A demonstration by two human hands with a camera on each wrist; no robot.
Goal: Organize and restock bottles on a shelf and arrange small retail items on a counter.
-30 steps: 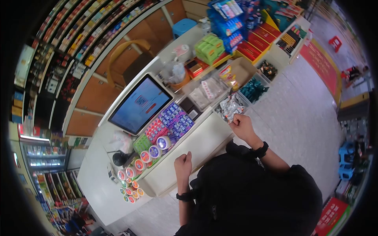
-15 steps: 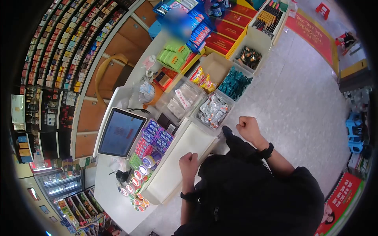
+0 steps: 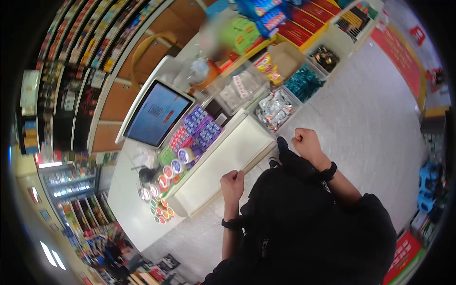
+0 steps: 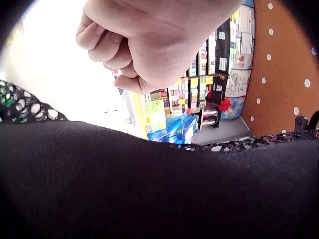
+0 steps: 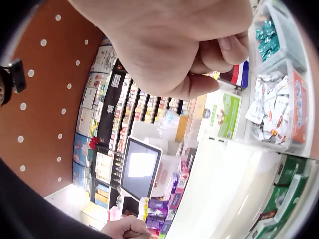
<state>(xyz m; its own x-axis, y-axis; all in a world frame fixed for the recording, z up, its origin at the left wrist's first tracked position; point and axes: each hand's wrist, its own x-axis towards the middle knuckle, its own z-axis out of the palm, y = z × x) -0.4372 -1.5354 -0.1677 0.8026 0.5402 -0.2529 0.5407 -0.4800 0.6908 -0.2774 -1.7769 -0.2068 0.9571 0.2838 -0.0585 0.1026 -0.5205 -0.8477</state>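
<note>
In the head view my left hand [image 3: 232, 186] hangs in the air before the white counter front, its fingers curled with nothing in them. My right hand [image 3: 308, 144] is also curled and empty, above the floor just past the bin of silver packets [image 3: 274, 110]. The left wrist view shows the left hand [image 4: 144, 40] with fingers folded into the palm. Folded fingers show on the right hand [image 5: 184, 50] in the right wrist view, beside the silver packets [image 5: 271, 107]. Neither hand touches any goods.
On the counter [image 3: 128, 199] stand a tablet screen [image 3: 158, 113], purple packs [image 3: 203, 127] and round tubs [image 3: 177, 166]. Farther along are teal packets [image 3: 304, 83], yellow snack bags [image 3: 269, 69] and red boxes [image 3: 301, 24]. Blue stools [image 3: 427, 185] stand at the right.
The head view has swung, so the counter and its goods shifted left and down, then back up and right. Both hands remain curled and empty, now slightly higher in the view.
</note>
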